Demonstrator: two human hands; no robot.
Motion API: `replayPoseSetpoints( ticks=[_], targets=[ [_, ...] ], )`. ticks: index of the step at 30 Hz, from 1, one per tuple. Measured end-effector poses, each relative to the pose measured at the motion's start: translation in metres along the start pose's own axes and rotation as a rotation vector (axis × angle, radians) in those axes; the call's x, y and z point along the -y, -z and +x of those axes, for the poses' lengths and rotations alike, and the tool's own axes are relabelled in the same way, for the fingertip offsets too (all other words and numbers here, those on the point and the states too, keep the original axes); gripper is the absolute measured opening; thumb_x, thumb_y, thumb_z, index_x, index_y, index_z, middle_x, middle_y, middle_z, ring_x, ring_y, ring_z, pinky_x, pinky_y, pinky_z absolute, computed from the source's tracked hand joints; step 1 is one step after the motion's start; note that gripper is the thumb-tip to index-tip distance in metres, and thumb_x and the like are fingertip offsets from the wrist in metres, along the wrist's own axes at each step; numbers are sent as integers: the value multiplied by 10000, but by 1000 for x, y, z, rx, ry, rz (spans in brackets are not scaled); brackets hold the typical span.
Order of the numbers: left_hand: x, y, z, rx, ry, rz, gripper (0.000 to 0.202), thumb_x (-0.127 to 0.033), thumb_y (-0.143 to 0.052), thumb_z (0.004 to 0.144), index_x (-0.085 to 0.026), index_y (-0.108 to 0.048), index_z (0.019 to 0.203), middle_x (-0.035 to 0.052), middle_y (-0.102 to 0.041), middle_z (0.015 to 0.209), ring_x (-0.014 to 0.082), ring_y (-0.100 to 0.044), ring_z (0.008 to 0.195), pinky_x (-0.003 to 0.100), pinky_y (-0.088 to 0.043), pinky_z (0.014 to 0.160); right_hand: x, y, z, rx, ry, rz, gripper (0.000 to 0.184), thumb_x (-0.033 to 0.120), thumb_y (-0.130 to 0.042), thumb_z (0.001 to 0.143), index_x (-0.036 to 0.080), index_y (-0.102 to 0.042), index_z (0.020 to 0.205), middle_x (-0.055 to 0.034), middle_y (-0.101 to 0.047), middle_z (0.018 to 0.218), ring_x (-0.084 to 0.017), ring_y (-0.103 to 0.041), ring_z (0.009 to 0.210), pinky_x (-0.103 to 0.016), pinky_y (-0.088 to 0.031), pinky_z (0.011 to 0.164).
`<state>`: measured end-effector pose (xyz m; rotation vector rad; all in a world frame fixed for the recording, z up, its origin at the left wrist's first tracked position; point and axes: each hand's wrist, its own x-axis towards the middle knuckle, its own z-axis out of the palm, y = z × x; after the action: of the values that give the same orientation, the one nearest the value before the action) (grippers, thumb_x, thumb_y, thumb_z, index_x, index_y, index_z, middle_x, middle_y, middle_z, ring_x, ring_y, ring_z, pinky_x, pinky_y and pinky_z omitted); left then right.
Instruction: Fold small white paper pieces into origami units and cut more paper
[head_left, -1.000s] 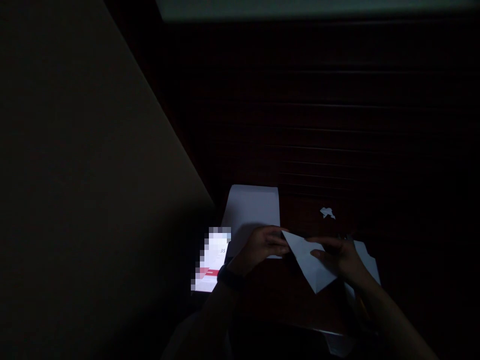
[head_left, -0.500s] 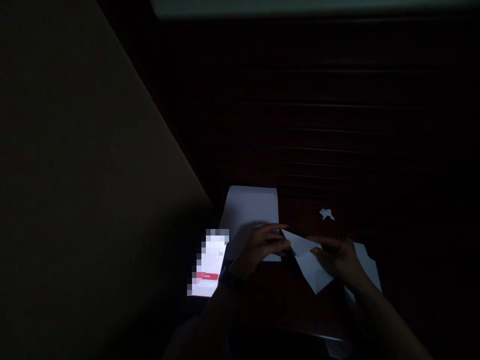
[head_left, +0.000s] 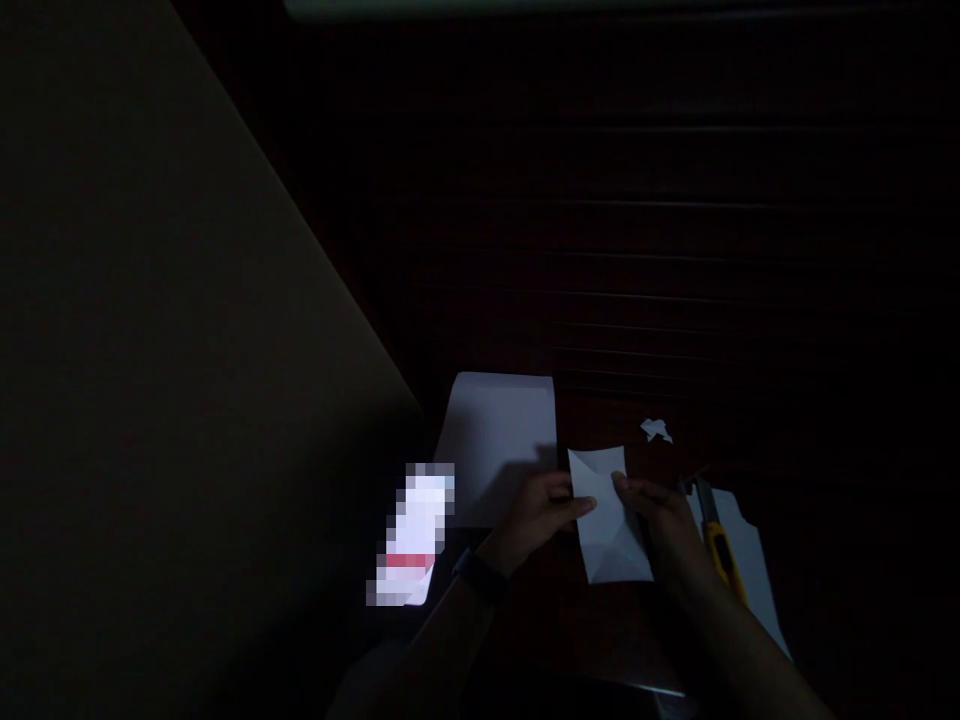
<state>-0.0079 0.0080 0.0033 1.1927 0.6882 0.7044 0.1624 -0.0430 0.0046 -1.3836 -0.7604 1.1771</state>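
A white sheet of paper (head_left: 609,535) with crease lines is held up over the dark table, opened out into a rectangle. My left hand (head_left: 536,515) grips its left edge, thumb on the front and fingers behind. On the right edge, my right hand (head_left: 664,520) pinches it the same way, the thumb near the upper middle. A dark band circles my left wrist. Close beside my right forearm lies a yellow utility knife (head_left: 721,550) on white paper (head_left: 754,565).
A larger white sheet (head_left: 499,425) lies behind my left hand. A small folded paper piece (head_left: 657,430) sits farther back. At left glows a phone screen (head_left: 416,520), partly pixelated. A wall (head_left: 187,350) rises on the left; dark panelling (head_left: 637,230) stands behind the table.
The paper was folded over at the top, with a triangular flap; now it is opened flat. Both hands have shifted to its sides. The utility knife has come into view beside my right arm.
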Motion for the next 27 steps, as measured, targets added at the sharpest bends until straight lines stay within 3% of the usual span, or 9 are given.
replayPoseSetpoints(
  ticks=[6, 10, 12, 15, 18, 23, 27],
  targets=[
    [2, 2, 5, -128, -64, 21, 303, -379, -644, 746, -130, -669, 917, 81, -698, 833, 201, -643, 772, 257, -482, 633, 2, 4, 13, 147, -187, 159, 222, 382, -726, 670, 167, -677, 700, -51, -686, 686, -200, -625, 620, -307, -480, 592],
    [3, 4, 9, -239, -133, 6, 286, -357, -648, 748, -135, -665, 927, 82, -696, 893, 199, -638, 785, 268, -480, 673, 5, 2, 18, 255, -234, 180, 206, 342, -723, 683, 145, -692, 735, -59, -692, 705, -182, -631, 622, -295, -488, 593],
    [3, 5, 9, -229, -138, -7, 301, -347, -641, 757, -133, -659, 968, 90, -693, 921, 203, -639, 793, 282, -482, 692, 6, -1, 18, 278, -232, 148, 241, 365, -716, 689, 142, -702, 780, -75, -705, 768, -194, -641, 659, -303, -492, 605],
    [4, 7, 8, -150, -119, -9, 320, -347, -628, 771, -125, -660, 999, 100, -690, 942, 215, -639, 821, 305, -484, 732, 6, -6, 16, 211, -164, 95, 306, 411, -722, 673, 157, -710, 844, -71, -716, 805, -202, -645, 678, -296, -483, 602],
    [3, 9, 6, -124, -97, 1, 331, -359, -630, 768, -124, -668, 998, 101, -693, 944, 224, -639, 834, 310, -484, 740, 9, -8, 14, 187, -110, 120, 293, 416, -721, 677, 148, -712, 794, -62, -715, 757, -196, -641, 656, -291, -479, 616],
    [0, 10, 5, -171, -96, -6, 362, -368, -662, 737, -134, -668, 1013, 103, -699, 932, 234, -647, 826, 311, -489, 714, 18, -3, 12, 267, -188, 117, 275, 395, -722, 683, 129, -702, 749, -80, -700, 745, -210, -643, 684, -321, -507, 649],
    [-2, 11, 5, -205, -83, -2, 349, -358, -689, 708, -135, -688, 976, 98, -707, 906, 226, -651, 791, 302, -485, 689, 16, 2, 13, 288, -128, 40, 364, 357, -749, 659, 160, -680, 957, -67, -698, 803, -210, -642, 719, -321, -518, 633]
  ],
)
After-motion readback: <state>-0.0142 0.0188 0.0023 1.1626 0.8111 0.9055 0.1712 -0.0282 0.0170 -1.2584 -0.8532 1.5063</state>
